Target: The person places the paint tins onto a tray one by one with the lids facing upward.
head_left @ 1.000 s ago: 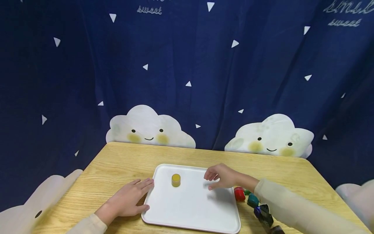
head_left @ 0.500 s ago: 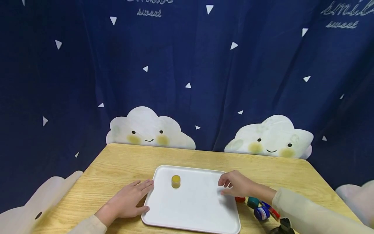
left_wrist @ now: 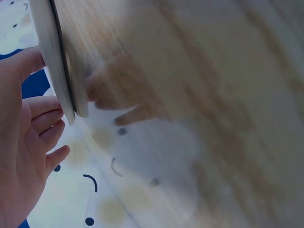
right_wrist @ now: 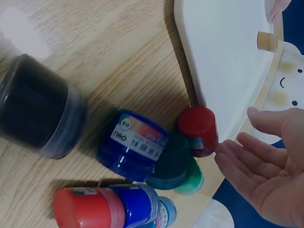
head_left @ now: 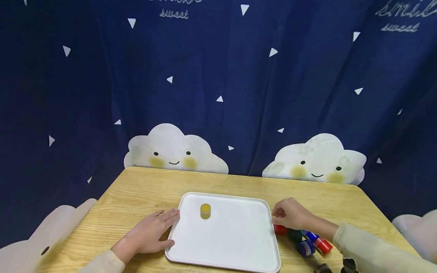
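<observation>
My left hand [head_left: 150, 232] rests at the left rim of a white tray [head_left: 225, 240], its fingers straight and the thumb near the front corner. On the tray, toward the back left, stands a small yellow paint jar [head_left: 205, 211]. My right hand [head_left: 293, 215] is just past the tray's right edge, fingers loosely bent and holding nothing. Its fingertips are right by a red paint jar [right_wrist: 197, 129], which sits beside the tray's rim. A dark green jar [right_wrist: 167, 164] and a labelled blue jar [right_wrist: 135, 145] lie close to the red one.
Farther along, another red jar [right_wrist: 88, 209] and a blue jar [right_wrist: 137, 204] lie end to end on the wooden table [head_left: 157, 184]. A dark, nearly black jar [right_wrist: 35, 104] is nearer the person. Behind the table hangs a navy curtain [head_left: 191, 57] with cloud prints.
My right hand has moved right, from above the tray to the red jar beside its edge, its forearm uncovering more jars. The left hand stays at the rim.
</observation>
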`<state>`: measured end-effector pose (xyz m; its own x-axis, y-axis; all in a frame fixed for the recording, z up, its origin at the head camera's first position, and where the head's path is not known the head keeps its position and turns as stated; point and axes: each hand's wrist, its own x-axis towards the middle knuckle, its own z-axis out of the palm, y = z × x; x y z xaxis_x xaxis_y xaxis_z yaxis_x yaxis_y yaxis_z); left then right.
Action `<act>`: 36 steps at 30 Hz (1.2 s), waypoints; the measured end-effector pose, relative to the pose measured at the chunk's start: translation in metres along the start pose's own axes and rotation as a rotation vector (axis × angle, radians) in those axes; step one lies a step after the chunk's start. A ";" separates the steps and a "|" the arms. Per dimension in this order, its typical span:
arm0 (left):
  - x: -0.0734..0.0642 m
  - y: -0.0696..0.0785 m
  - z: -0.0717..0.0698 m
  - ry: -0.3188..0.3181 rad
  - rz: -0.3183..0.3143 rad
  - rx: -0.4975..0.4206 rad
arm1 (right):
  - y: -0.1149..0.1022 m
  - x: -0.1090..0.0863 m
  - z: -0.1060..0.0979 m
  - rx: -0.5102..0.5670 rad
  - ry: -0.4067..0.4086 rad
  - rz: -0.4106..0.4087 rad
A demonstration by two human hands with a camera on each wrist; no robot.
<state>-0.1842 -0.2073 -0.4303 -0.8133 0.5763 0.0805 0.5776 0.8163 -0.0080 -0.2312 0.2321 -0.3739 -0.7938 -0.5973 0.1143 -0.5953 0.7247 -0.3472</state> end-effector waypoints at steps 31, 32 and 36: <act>-0.001 0.000 0.001 -0.015 -0.005 -0.011 | 0.012 -0.014 0.020 -0.004 -0.026 0.010; -0.001 0.000 0.001 -0.015 -0.005 -0.011 | 0.012 -0.014 0.021 0.001 -0.036 0.014; 0.000 -0.001 0.000 -0.016 -0.003 -0.005 | 0.012 -0.014 0.023 0.007 -0.047 0.016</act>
<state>-0.1845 -0.2081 -0.4307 -0.8158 0.5748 0.0643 0.5758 0.8176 -0.0023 -0.2248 0.2411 -0.4012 -0.7963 -0.6014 0.0646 -0.5816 0.7320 -0.3549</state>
